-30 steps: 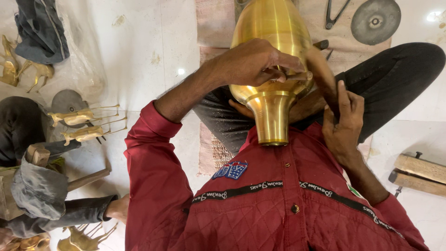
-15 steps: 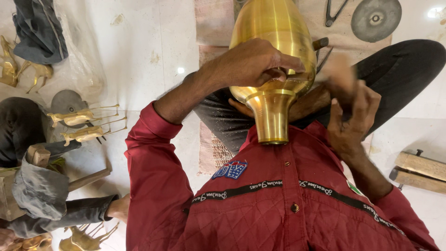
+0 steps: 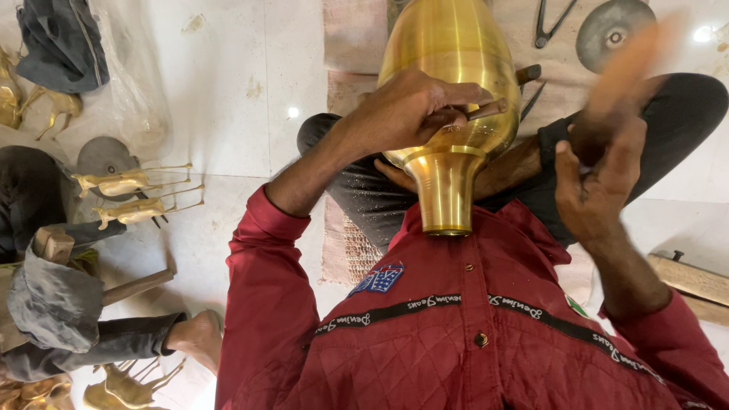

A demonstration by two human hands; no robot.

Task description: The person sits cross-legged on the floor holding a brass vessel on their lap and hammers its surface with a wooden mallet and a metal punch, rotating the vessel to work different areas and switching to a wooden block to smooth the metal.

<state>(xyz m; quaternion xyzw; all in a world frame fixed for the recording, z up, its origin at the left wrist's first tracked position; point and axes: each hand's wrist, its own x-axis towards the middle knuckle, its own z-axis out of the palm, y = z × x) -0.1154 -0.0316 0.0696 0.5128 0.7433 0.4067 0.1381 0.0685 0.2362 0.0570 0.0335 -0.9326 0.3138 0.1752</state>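
While the brass vase (image 3: 449, 99) lies tipped across our lap with its flared foot pointing back at our chest, our left hand (image 3: 414, 106) is clamped down over its lower belly, fingers curled around a thin rod-like tool (image 3: 486, 110) whose tip presses on the metal. That hold seems to do double duty: it pins the round body so it can't roll off our legs, and it keeps the tool where it needs to sit. Our right hand (image 3: 600, 178) is up in the air just beside the vase, fingers half curled around something long and pale that's way too blurred to name, so honestly we can't tell if it's properly gripping or loose. Counting stuff: one vase, one tool under the left hand. On the floor toward the far edge there's one pair of black pincers (image 3: 550, 19) and one grey disc (image 3: 613, 30), near enough to grab. Over at the left edge, two small brass animal figures (image 3: 133, 196) lie side by side near another grey disc (image 3: 102, 156), with more brass bits at the near left corner we can't count. A second person's bare foot (image 3: 199, 338) sits there too, and a wooden block (image 3: 687, 277) lies at the right edge.
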